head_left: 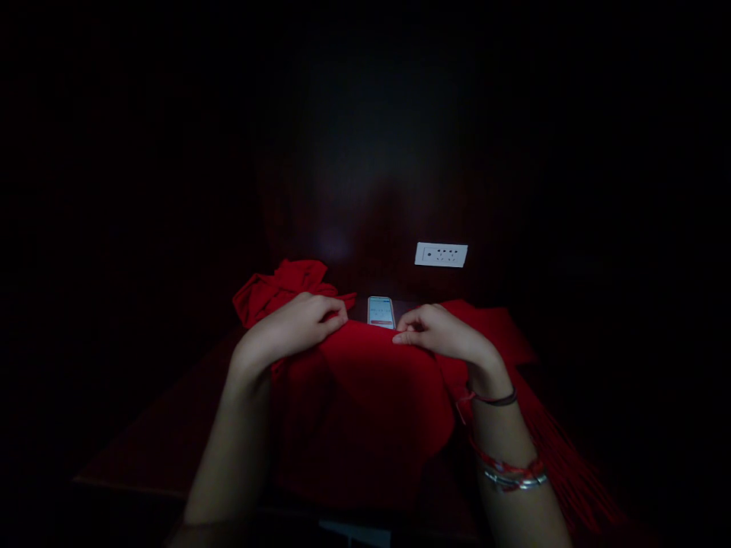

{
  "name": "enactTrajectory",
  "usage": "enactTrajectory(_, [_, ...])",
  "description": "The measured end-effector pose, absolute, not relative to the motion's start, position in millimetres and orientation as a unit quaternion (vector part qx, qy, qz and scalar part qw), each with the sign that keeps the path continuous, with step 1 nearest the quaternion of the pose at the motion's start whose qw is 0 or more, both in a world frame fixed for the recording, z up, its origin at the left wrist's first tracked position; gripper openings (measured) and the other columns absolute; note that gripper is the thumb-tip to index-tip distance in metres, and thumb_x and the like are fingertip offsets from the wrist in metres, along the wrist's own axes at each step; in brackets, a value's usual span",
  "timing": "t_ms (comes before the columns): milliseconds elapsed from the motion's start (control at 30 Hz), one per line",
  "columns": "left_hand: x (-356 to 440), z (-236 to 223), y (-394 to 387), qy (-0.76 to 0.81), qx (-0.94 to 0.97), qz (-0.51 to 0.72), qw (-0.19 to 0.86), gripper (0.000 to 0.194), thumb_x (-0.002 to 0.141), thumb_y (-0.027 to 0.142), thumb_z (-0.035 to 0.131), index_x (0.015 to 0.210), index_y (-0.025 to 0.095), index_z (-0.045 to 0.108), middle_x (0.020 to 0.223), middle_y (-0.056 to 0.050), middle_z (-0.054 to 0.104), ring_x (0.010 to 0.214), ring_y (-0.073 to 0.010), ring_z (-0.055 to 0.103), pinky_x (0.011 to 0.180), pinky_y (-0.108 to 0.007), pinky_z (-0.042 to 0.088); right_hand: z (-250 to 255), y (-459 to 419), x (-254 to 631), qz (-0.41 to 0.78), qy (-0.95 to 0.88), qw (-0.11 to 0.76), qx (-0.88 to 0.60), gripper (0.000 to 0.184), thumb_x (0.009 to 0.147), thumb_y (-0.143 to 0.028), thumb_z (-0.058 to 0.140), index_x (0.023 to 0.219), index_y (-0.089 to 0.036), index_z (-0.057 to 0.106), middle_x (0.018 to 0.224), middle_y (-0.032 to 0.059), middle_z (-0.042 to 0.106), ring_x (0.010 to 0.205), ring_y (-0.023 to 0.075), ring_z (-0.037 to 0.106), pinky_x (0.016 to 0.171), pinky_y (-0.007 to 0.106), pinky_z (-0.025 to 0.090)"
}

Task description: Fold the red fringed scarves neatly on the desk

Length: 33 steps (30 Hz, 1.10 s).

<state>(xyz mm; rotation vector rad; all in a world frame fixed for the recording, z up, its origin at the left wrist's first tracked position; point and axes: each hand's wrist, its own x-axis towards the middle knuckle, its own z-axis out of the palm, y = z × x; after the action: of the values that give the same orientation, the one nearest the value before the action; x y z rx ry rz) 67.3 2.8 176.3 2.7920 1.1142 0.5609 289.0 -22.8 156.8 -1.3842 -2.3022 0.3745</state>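
A red fringed scarf (377,380) is stretched between my two hands, its upper edge nearly level and its cloth hanging toward me. My left hand (305,323) pinches that edge on the left, thumb and fingers together. On the right, my right hand (437,331) grips the same edge between thumb and curled fingers. The long fringe (565,457) trails down beyond my right forearm. Bunched red cloth (285,285) lies behind my left hand; whether it joins the scarf I cannot tell.
A phone (381,312) with a lit screen lies behind the scarf's edge, between my hands. A white socket panel (441,255) sits on the dark wall behind. The dark table (154,449) has its front edge near me. Most of the surroundings are too dark to make out.
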Motion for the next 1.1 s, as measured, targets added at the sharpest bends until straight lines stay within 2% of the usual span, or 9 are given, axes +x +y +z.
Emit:
enactTrajectory(167, [81,173,13,0.329,0.932,0.135,0.075,0.024,0.075,0.035,0.045,0.087,0.02,0.058,0.082,0.001,0.06,0.073,-0.0133,0.052,0.066,-0.021,0.036,157,-22,290,0.093,-0.8,0.291,-0.516,0.017,0.072,-0.029,0.052,0.066,-0.014,0.059,0.056,-0.0022,0.05,0.052,0.0069,0.041,0.049,0.019,0.028])
enactTrajectory(267, [86,177,14,0.325,0.933,0.137,0.071,0.021,0.076,0.032,0.043,0.081,0.019,0.058,0.075,0.001,0.059,0.07,-0.0131,0.051,0.065,-0.022,0.036,153,-22,295,0.142,-0.804,0.322,-0.48,0.017,0.072,-0.03,0.052,0.075,-0.015,0.059,0.063,-0.0014,0.053,0.057,0.0078,0.043,0.052,0.019,0.031])
enactTrajectory(400, [88,173,22,0.305,0.932,0.186,0.06,0.019,0.075,0.024,0.041,0.078,0.017,0.058,0.078,-0.001,0.058,0.074,-0.0138,0.051,0.07,-0.024,0.037,133,-16,308,0.201,-0.8,0.312,-0.471,0.023,0.072,-0.035,0.051,0.067,-0.014,0.057,0.059,-0.002,0.05,0.055,0.008,0.042,0.051,0.019,0.031])
enactTrajectory(567, [114,129,49,0.317,0.906,0.241,0.145,0.026,0.071,0.007,0.035,0.081,0.015,0.057,0.082,-0.003,0.059,0.077,-0.0133,0.052,0.071,-0.022,0.038,96,-3,319,0.131,-0.757,0.384,-0.512,0.026,0.074,-0.037,0.049,0.064,-0.014,0.057,0.06,-0.0006,0.053,0.059,0.0105,0.046,0.054,0.021,0.033])
enactTrajectory(633, [126,107,57,0.331,0.885,0.266,0.189,0.024,0.074,0.011,0.035,0.081,0.015,0.058,0.08,-0.002,0.061,0.076,-0.0133,0.054,0.071,-0.022,0.039,83,0,320,0.13,-0.746,0.405,-0.512,0.022,0.074,-0.034,0.05,0.072,-0.014,0.059,0.069,0.0011,0.059,0.064,0.012,0.05,0.059,0.021,0.036])
enactTrajectory(700, [133,89,61,0.328,0.869,0.295,0.226,0.019,0.076,0.022,0.04,0.08,0.015,0.058,0.081,-0.002,0.061,0.077,-0.0139,0.054,0.073,-0.021,0.039,75,1,321,0.139,-0.749,0.403,-0.506,0.02,0.073,-0.032,0.051,0.078,-0.015,0.06,0.075,0.0021,0.061,0.068,0.0129,0.052,0.063,0.022,0.037])
enactTrajectory(800, [134,75,59,0.326,0.849,0.338,0.242,0.021,0.076,0.031,0.044,0.076,0.015,0.058,0.078,-0.001,0.061,0.076,-0.0144,0.054,0.071,-0.022,0.039,68,0,321,0.127,-0.753,0.39,-0.514,0.021,0.074,-0.033,0.05,0.075,-0.016,0.061,0.072,0.0016,0.062,0.065,0.0129,0.053,0.061,0.022,0.037])
enactTrajectory(967, [131,69,52,0.331,0.822,0.436,0.157,0.017,0.076,0.021,0.041,0.072,0.014,0.056,0.077,-0.003,0.057,0.077,-0.015,0.051,0.072,-0.024,0.038,65,-5,319,0.145,-0.757,0.406,-0.491,0.021,0.074,-0.033,0.05,0.084,-0.017,0.061,0.082,0.0023,0.063,0.074,0.014,0.055,0.066,0.023,0.038])
enactTrajectory(1100, [134,65,48,0.289,0.827,0.445,0.185,0.017,0.077,0.018,0.04,0.079,0.015,0.057,0.077,-0.002,0.057,0.076,-0.0127,0.052,0.072,-0.022,0.038,65,-8,316,0.18,-0.773,0.382,-0.473,0.02,0.075,-0.031,0.049,0.077,-0.017,0.062,0.077,0.0016,0.064,0.071,0.0136,0.055,0.065,0.023,0.039])
